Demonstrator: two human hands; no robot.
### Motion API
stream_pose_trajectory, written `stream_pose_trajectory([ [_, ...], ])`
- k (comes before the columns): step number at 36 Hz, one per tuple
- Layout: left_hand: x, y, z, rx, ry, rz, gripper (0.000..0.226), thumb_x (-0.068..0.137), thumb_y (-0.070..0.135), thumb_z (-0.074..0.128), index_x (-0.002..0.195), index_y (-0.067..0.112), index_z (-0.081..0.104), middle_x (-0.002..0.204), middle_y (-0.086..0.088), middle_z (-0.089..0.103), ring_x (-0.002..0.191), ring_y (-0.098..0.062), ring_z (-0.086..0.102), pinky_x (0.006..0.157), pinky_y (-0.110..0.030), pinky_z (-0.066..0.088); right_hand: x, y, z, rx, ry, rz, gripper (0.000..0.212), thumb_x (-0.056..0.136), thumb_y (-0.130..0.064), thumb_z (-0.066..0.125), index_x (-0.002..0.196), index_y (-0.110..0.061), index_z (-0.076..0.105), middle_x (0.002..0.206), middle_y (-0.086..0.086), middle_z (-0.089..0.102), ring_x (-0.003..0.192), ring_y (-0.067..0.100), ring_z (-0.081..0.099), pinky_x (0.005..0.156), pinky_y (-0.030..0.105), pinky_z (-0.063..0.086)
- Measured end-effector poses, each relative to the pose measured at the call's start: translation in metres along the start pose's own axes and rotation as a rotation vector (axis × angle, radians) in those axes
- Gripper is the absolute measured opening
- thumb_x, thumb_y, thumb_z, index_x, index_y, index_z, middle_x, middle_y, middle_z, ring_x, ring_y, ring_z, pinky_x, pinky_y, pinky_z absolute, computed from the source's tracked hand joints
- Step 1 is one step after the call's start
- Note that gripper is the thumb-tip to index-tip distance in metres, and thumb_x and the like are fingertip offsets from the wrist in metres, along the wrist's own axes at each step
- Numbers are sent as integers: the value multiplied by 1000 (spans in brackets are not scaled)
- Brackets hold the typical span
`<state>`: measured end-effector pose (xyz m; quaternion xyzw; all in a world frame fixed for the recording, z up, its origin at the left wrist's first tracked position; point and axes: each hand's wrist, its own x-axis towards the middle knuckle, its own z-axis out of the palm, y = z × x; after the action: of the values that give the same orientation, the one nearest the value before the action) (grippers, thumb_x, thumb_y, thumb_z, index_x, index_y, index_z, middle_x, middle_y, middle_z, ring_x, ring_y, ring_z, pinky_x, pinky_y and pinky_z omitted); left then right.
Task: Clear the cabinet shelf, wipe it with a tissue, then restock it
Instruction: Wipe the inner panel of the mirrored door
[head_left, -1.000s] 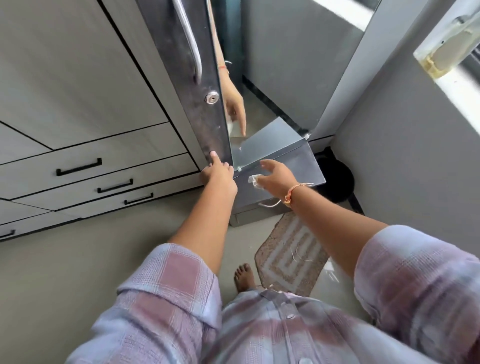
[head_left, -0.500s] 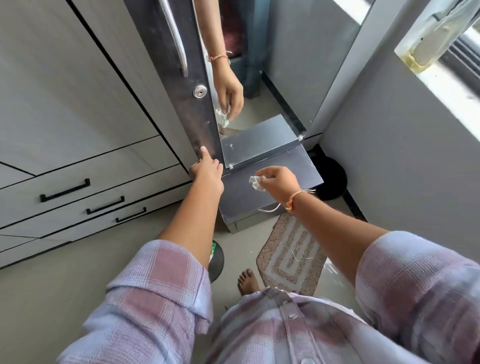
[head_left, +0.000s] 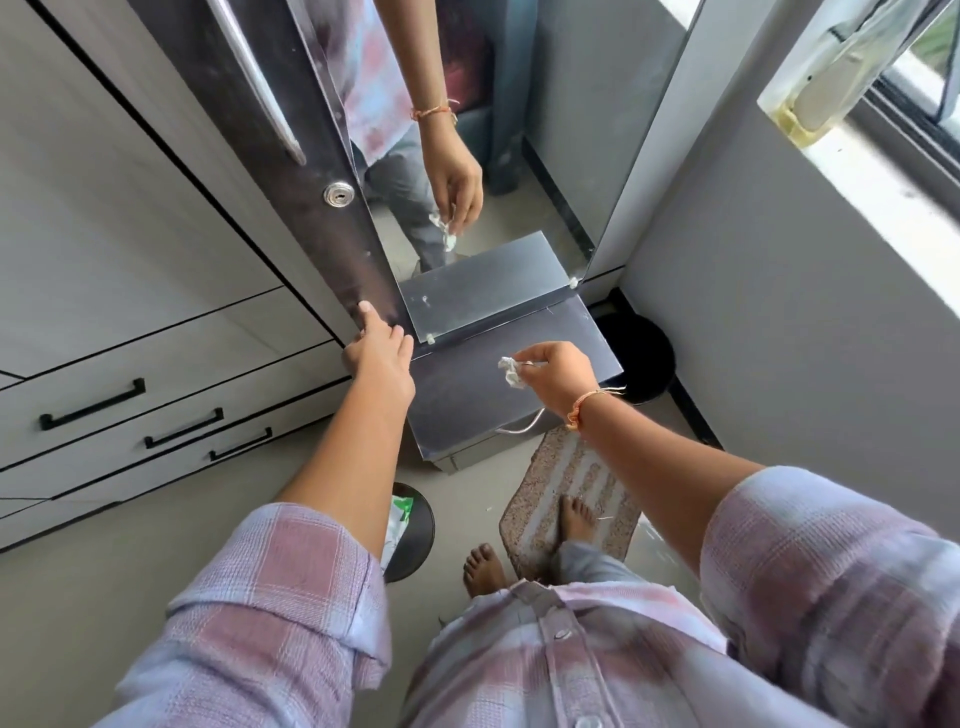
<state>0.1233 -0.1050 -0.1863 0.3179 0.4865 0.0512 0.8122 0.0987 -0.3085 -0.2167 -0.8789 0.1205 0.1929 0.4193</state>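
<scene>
Item: tissue, white, crumpled to a small wad, pinched by the fingertips of the right hand, the other fingers curled in. It sits over the middle of the shelf, a grey metal ledge that sticks out under the mirror. Whether the wad touches the metal cannot be told. The shelf top is bare, so the clearing looks done and the wiping is judged the step in hand. At 9 o'clock from the tissue, the left hand lies open against the dark door, forefinger tip pressed to it, holding nothing. Advice for the wipe:

- Lower the wad flat and spread it under more fingers for a wider contact.
- Draw it from the back edge at 12 o'clock, by the mirror, to the front lip at 6 o'clock in overlapping passes.
- Work into the back corners and turn the tissue to a fresh face when it is soiled.
- Let the left hand steady the door against swinging.

Outward from the tissue:

- The lock and long handle are at 11 o'clock.
- The drawers are at 9 o'clock.
- A dark bin is at 3 o'clock, just beside the shelf.
- A mat lies on the floor at 5 o'clock.
- The window sill is at 2 o'clock.
</scene>
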Motion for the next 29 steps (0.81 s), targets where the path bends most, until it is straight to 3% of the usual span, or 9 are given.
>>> stream_pose_trajectory([
  [2,1,-7,3,58,1,19,55,96,47,52,133,5,53,142,-10,52,131,-24,50,104,-33,45,8,6,-3,-25,10,0,20,88,-27,65,103,-21,75,104,0,73,101,14,64,84,16,44],
  [4,6,-21,2,195,46,84,41,94,48,54,113,12,60,119,-4,64,115,-19,61,92,-31,52,16,14,-8,-60,1,3,21,88,-26,62,103,-19,76,104,3,74,102,17,65,84,16,44],
  [6,10,-41,0,453,97,185,32,92,49,56,81,19,58,81,1,60,82,-18,60,74,-30,51,24,23,-14,-142,-35,-13,21,89,-25,61,97,-15,76,98,9,74,98,25,65,85,24,49],
  [8,14,-65,-4,863,96,292,34,88,49,56,74,18,58,71,0,56,70,-22,53,67,-28,44,35,37,-21,-234,-57,-35,20,88,-21,61,94,-9,75,96,15,72,98,32,62,86,32,48],
  [11,15,-106,-2,1304,-50,310,42,89,37,63,124,15,61,120,-6,64,109,-23,60,94,-31,47,55,73,-27,-351,-88,-81,9,82,-10,62,86,-6,69,97,16,65,100,31,58,83,31,44],
  [15,16,-155,16,1720,-272,356,62,93,29,62,149,19,37,158,-2,28,143,-20,30,115,-33,27,74,122,-37,-452,-115,-150,26,88,-4,49,109,-8,64,121,12,52,107,32,55,94,38,48],
  [18,28,-187,33,1892,-347,407,66,95,24,61,152,23,29,163,2,12,148,-21,15,117,-35,20,87,146,-43,-528,-135,-232,36,96,-8,42,130,-10,54,134,10,45,117,34,46,102,42,43],
  [24,54,-220,52,2137,-321,382,78,93,28,64,154,24,17,163,-2,-1,149,-32,1,117,-43,20,113,185,-49,-689,-217,-368,38,94,-10,40,129,-10,54,137,8,48,125,30,46,97,47,46],
  [29,62,-229,53,2270,-304,366,79,94,31,60,155,17,12,162,-9,-1,148,-38,-1,119,-43,16,147,186,-62,-658,-125,-406,37,95,-9,39,129,-10,53,135,8,49,121,31,49,92,49,49],
])
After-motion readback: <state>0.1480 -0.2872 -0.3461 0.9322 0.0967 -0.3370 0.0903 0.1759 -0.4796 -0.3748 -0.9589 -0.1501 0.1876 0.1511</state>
